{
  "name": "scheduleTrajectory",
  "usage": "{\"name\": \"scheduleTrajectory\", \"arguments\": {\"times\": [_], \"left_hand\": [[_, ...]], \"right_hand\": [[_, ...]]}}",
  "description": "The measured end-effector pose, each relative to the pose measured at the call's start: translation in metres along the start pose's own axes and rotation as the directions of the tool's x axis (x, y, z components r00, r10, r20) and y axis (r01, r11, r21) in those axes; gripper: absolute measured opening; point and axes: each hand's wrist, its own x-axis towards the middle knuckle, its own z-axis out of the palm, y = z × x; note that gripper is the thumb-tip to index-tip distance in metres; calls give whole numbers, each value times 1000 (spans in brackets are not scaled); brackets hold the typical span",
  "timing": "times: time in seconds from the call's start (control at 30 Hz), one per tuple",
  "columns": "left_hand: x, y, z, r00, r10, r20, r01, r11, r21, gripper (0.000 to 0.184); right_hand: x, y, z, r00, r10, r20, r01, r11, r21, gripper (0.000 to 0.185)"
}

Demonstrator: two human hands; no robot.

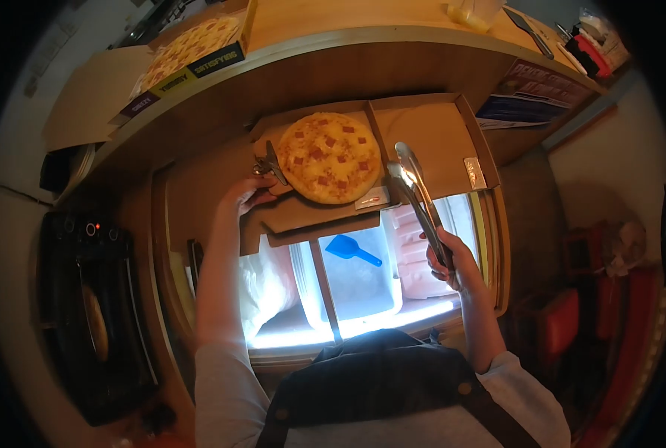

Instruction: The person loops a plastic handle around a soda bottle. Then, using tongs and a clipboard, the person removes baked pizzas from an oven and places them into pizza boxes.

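Observation:
A round pizza (330,158) topped with small square reddish pieces lies in an opened cardboard pizza box (430,142). My left hand (249,193) is at the box's left edge, fingers closed on the cardboard. Just above those fingertips a metal tool (274,163) with a dark blade rests against the pizza's left side; its exact kind is unclear. My right hand (454,261) grips metal tongs (416,183), their tips pointing up beside the pizza's right edge. Small white packets lie in the box, one packet (372,198) by the crust, another packet (474,172) at the far right.
Beneath the box is a lit chest with a blue scoop (354,251) in a pale bin (363,295). Another boxed pizza (191,51) sits on the counter (363,37) above. At left stands a black oven (98,313). Red crates (553,321) are at right.

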Motion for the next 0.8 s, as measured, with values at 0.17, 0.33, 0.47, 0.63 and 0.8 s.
{"name": "scheduleTrajectory", "arguments": {"times": [0.17, 0.33, 0.47, 0.63, 0.8], "left_hand": [[12, -10, 4, 999, -44, 33, 48, 990, -133, 25], [-7, -25, -3, 995, 77, 61, -57, 957, -283, 30], [-30, -36, -12, 933, 329, 148, -253, 889, -381, 34], [-107, -58, -6, 874, 485, -7, -448, 802, -394, 34], [-236, -105, 31, 873, 395, -287, -488, 681, -547, 36]], "right_hand": [[1, 0, -2, 999, -19, -40, 19, 1000, 15, 43], [0, -3, -10, 998, -59, -38, 61, 997, 54, 40], [1, -2, -16, 997, -81, -10, 82, 993, 86, 43], [-5, -1, -7, 993, -63, 105, 52, 993, 105, 44], [-9, 17, 18, 973, 20, 231, -44, 994, 98, 42]]}}
